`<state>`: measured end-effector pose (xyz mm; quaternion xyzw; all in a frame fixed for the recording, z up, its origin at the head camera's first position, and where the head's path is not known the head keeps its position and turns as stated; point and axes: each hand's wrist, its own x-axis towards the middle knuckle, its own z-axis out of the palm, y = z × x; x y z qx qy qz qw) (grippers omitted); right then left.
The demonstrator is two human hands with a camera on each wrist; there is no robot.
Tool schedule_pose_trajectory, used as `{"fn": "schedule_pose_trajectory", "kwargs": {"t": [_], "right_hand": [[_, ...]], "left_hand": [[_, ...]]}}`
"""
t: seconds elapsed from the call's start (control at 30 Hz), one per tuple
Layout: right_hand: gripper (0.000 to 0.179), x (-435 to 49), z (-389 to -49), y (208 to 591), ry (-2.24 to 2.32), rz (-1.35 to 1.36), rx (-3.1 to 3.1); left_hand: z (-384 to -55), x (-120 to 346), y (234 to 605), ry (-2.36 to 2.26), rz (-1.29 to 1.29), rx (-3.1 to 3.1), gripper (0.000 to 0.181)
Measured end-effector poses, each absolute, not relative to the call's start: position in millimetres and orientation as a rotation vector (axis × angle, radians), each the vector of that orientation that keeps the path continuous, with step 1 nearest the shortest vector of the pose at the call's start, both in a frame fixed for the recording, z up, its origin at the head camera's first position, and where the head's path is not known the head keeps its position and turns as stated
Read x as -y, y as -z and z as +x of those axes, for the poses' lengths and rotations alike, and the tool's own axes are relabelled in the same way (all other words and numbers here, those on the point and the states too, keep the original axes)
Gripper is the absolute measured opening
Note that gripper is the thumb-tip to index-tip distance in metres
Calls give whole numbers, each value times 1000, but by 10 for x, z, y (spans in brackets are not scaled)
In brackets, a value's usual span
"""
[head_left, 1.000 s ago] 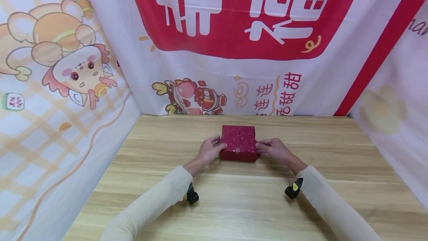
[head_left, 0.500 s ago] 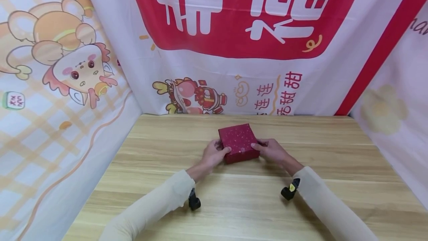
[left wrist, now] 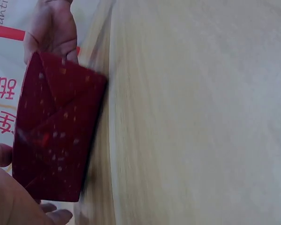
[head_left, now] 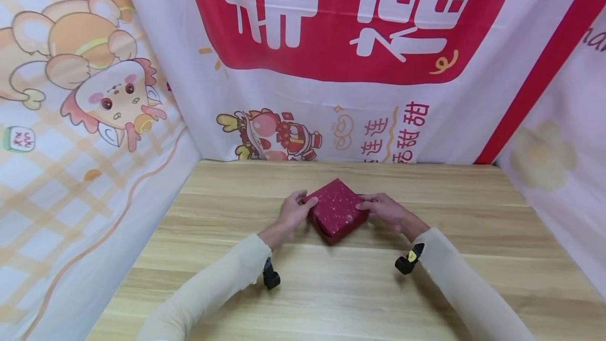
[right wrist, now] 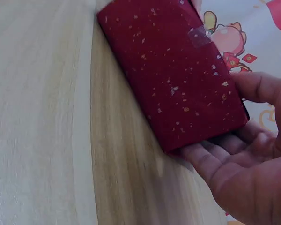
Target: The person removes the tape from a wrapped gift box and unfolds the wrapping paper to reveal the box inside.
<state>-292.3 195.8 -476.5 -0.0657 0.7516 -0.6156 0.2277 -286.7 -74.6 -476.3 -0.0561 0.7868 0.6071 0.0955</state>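
A box wrapped in dark red, gold-flecked paper [head_left: 336, 208] is turned cornerwise over the table in the head view. My left hand [head_left: 291, 213] grips its left corner, thumb on top. At the opposite corner my right hand [head_left: 389, 210] holds it, the thumb along the top edge and the fingers [right wrist: 203, 157] under the end in the right wrist view. Folded, creased paper covers the side of the box [left wrist: 61, 126] facing the left wrist camera. A piece of clear tape [right wrist: 200, 36] sticks to the wrapping near one edge.
The wood-grain table [head_left: 331, 299] reaches back to a white cloth backdrop [head_left: 350, 120] with red printing. Patterned cloth [head_left: 94, 183] hangs along the left side, and another cloth [head_left: 558, 172] on the right. Small black cameras [head_left: 271, 276] sit on both wrists.
The box has turned from square-on to cornerwise, one corner now pointing toward me. Both hands have stayed at its sides and shifted their hold, the right thumb coming onto the top.
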Motion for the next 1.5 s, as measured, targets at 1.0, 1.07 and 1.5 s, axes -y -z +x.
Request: {"fn": "schedule_pose_trajectory", "kwargs": {"t": [1.0, 1.07, 1.5], "right_hand": [[45, -1940, -2945, 4826, 1833, -91, -2131], [48, -1930, -2930, 4815, 1840, -47, -2170], [64, -1900, -2815, 4810, 1850, 85, -2231]], "left_hand": [[-2713, 649, 4682, -1625, 79, -2272, 52], [-2673, 612, 4685, -1633, 83, -2302, 51], [-2597, 510, 4719, -1656, 45, -2397, 59]]}}
